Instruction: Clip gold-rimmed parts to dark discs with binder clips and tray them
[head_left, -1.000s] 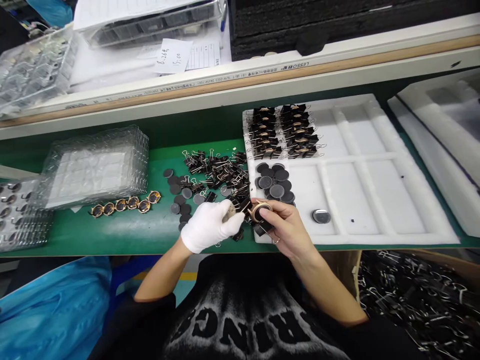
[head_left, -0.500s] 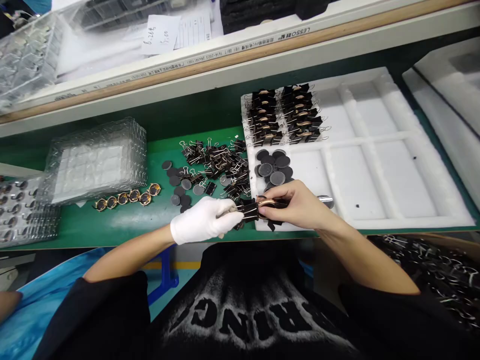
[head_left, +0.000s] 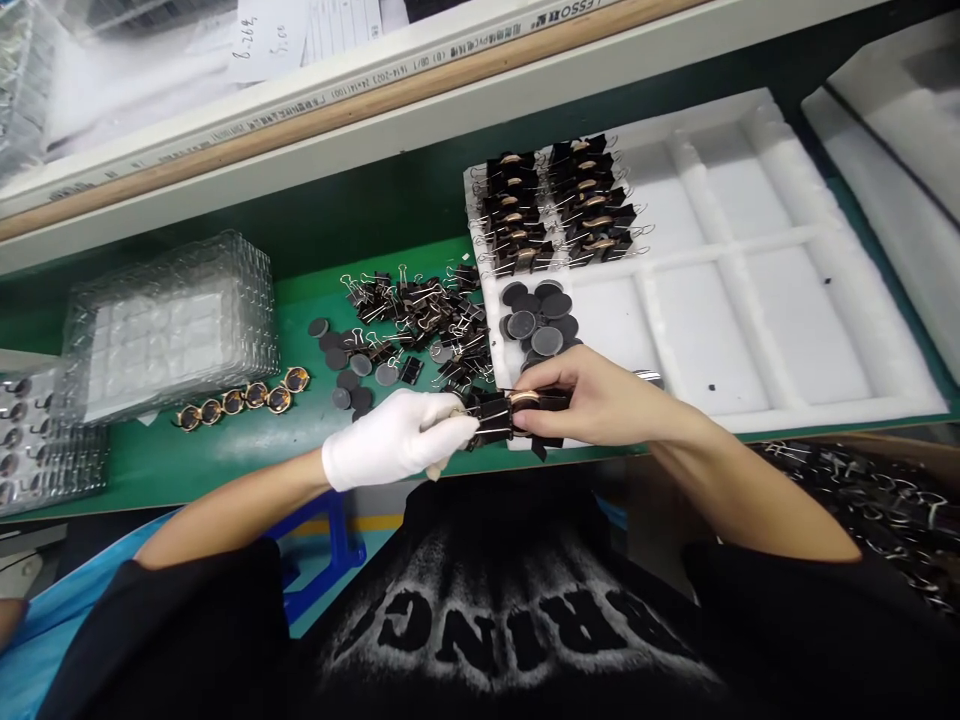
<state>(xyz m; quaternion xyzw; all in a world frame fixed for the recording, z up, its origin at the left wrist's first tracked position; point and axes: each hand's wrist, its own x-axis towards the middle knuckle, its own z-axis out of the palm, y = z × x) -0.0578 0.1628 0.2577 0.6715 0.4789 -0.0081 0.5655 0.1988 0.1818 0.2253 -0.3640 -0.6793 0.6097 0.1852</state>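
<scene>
Clip pile [head_left: 429, 308] nr L hand [head_left: 396, 436]

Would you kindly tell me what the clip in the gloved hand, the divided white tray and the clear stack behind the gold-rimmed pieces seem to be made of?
Clip: probably metal; the black body looks coated, the wire handles shiny.
White tray: likely foam, matte, with thick, soft-looking dividers.
Clear stack: apparently thin plastic, transparent, with glossy highlights along its edges.

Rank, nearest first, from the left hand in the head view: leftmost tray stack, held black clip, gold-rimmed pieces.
1. Held black clip, in the left hand.
2. Gold-rimmed pieces, to its left.
3. Leftmost tray stack, at the picture's left edge.
</scene>
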